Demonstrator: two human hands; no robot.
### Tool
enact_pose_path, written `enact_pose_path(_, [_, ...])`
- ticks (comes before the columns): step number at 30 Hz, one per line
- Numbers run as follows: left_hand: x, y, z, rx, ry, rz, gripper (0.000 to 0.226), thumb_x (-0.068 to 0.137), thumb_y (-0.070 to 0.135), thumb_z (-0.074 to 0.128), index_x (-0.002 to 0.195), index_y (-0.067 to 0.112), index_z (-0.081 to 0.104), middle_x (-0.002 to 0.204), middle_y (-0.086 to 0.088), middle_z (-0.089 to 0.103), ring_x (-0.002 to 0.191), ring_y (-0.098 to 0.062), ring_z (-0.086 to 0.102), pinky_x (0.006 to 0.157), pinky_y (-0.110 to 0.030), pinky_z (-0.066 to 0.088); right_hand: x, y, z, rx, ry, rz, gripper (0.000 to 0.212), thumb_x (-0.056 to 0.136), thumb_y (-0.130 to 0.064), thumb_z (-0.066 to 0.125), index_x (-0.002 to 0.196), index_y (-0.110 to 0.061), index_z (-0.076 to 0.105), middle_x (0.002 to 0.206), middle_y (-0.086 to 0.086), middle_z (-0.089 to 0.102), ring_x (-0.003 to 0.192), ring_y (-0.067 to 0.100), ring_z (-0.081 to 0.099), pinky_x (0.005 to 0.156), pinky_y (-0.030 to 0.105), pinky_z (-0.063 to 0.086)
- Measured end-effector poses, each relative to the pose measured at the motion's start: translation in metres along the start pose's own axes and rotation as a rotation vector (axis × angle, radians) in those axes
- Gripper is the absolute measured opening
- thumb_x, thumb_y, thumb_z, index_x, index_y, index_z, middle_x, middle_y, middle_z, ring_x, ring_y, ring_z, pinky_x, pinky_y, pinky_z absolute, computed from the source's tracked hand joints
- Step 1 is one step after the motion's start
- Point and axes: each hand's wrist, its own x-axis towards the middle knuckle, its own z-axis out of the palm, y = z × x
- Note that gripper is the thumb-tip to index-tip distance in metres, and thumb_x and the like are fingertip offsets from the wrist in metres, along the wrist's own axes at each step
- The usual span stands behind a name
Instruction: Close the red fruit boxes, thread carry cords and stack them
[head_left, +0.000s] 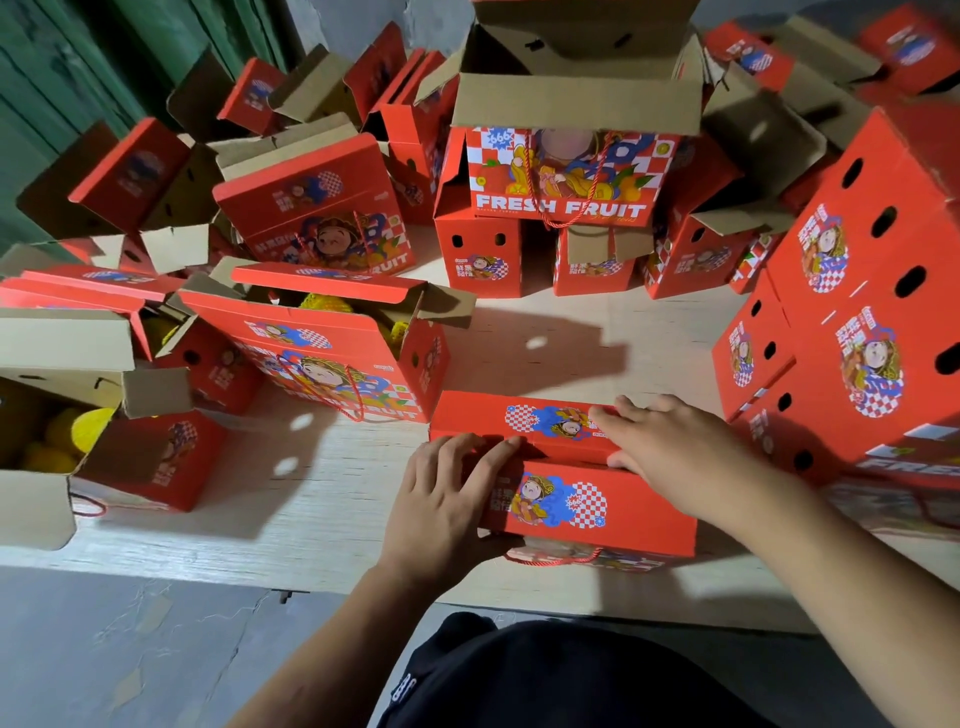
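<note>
While both hands (561, 467) press flat on red box (571, 499), pale wood table (322, 499), grey floor (130, 649)

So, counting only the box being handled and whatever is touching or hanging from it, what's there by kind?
Hands: 2, left hand and right hand
Red fruit box: 1
Red carry cord: 1
Total: 4

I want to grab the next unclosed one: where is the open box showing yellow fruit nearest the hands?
In the head view it stands left of centre, just up-left of the box under both hands.
</note>
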Motion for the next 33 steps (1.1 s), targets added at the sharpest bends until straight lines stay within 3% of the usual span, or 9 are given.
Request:
enact_pose_path(4, [0.005, 0.0, -0.001, -0.018, -0.056, 0.0, 0.109, 0.066, 0.079, 0.072, 0.157, 0.03, 0.038, 0.163, -0.008, 0.035, 0.155, -0.034, 0.026, 0.128, -0.053, 0.018, -0.009, 0.0, 0.015, 0.19, 0.119, 0.113, 0.062, 0.099, -0.059, 0.049, 0.157, -0.04, 0.036, 0.165, -0.01, 0.033, 0.137, 0.022, 0.044, 0.109, 0.03, 0.04])
enact_pose_path(8, [0.007, -0.002, -0.001, -0.039, -0.084, -0.001, 0.102, 0.065, 0.079, 0.075, 0.149, 0.027, 0.048, 0.161, -0.005, 0.04, 0.154, -0.032, 0.032, 0.127, -0.056, 0.022, -0.027, -0.012, 0.044, 0.527, 0.388, 0.152, 0.054, 0.099, -0.044, 0.062, 0.148, -0.022, 0.055, 0.16, -0.002, 0.043, 0.133, 0.03, 0.047, 0.114, 0.035, 0.034])
enact_pose_path(14, [0.004, 0.0, -0.003, -0.036, -0.118, -0.019, 0.094, 0.07, 0.079, 0.068, 0.149, 0.03, 0.05, 0.164, -0.004, 0.039, 0.158, -0.028, 0.026, 0.13, -0.05, 0.015, -0.029, -0.03, 0.055, 0.367, 0.194, 0.232, 0.087, 0.091, -0.071, 0.0, 0.165, -0.027, 0.009, 0.173, -0.005, -0.004, 0.159, 0.02, -0.004, 0.126, 0.038, 0.004])
enact_pose_path(19, [0.004, 0.0, -0.004, -0.056, -0.162, -0.025, 0.088, 0.075, 0.079, 0.061, 0.147, 0.029, 0.055, 0.172, -0.002, 0.026, 0.161, -0.027, 0.017, 0.13, -0.048, 0.019, -0.026, -0.031, 0.056, 0.31, 0.027, 0.206, 0.107, 0.076, -0.092, -0.007, 0.153, -0.024, -0.036, 0.158, -0.005, -0.047, 0.147, 0.015, -0.042, 0.123, 0.038, -0.021])
enact_pose_path(24, [0.018, -0.018, -0.005, -0.035, -0.223, 0.056, 0.119, 0.073, 0.08, 0.07, 0.165, 0.018, 0.028, 0.173, -0.003, 0.018, 0.161, -0.026, 0.016, 0.129, -0.051, 0.022, -0.027, -0.042, 0.055, 0.354, 0.014, 0.249, 0.105, 0.077, -0.088, -0.009, 0.156, -0.022, -0.031, 0.16, -0.004, -0.043, 0.149, 0.017, -0.038, 0.123, 0.037, -0.02])
enact_pose_path(28, [0.039, -0.038, -0.006, 0.029, -0.394, 0.128, 0.125, 0.079, 0.078, 0.067, 0.165, 0.021, -0.004, 0.173, -0.001, -0.01, 0.159, -0.023, -0.015, 0.132, -0.045, 0.001, -0.035, -0.074, 0.058, 0.343, 0.24, 0.245, 0.084, 0.098, -0.063, 0.013, 0.162, -0.009, 0.019, 0.17, 0.008, 0.009, 0.158, 0.026, 0.009, 0.125, 0.041, 0.008])
enact_pose_path(29, [0.041, -0.039, -0.005, 0.041, -0.429, 0.137, 0.123, 0.081, 0.081, 0.06, 0.164, 0.023, -0.01, 0.172, 0.0, -0.017, 0.158, -0.021, -0.022, 0.131, -0.041, -0.006, -0.036, -0.075, 0.06, 0.346, 0.254, 0.24, 0.081, 0.099, -0.061, 0.014, 0.162, -0.01, 0.02, 0.17, 0.008, 0.01, 0.158, 0.026, 0.01, 0.125, 0.041, 0.009])
enact_pose_path(31, [0.042, -0.041, -0.008, -0.016, -0.436, 0.155, 0.118, 0.083, 0.089, 0.043, 0.165, 0.021, -0.007, 0.172, 0.001, -0.015, 0.159, -0.02, -0.021, 0.131, -0.039, -0.007, -0.037, -0.065, 0.064, 0.319, 0.226, 0.209, 0.081, 0.097, -0.066, 0.006, 0.163, -0.019, 0.002, 0.17, 0.001, -0.009, 0.158, 0.019, -0.009, 0.127, 0.037, -0.001])
enact_pose_path(33, [0.048, -0.046, -0.017, -0.277, -0.366, 0.064, 0.106, 0.089, 0.085, 0.041, 0.167, 0.017, 0.019, 0.175, 0.0, 0.009, 0.162, -0.017, 0.002, 0.132, -0.038, 0.006, -0.035, -0.051, 0.069, 0.376, 0.218, 0.238, 0.077, 0.099, -0.07, 0.013, 0.162, -0.031, -0.008, 0.168, -0.006, -0.023, 0.154, 0.013, -0.024, 0.125, 0.033, -0.01])
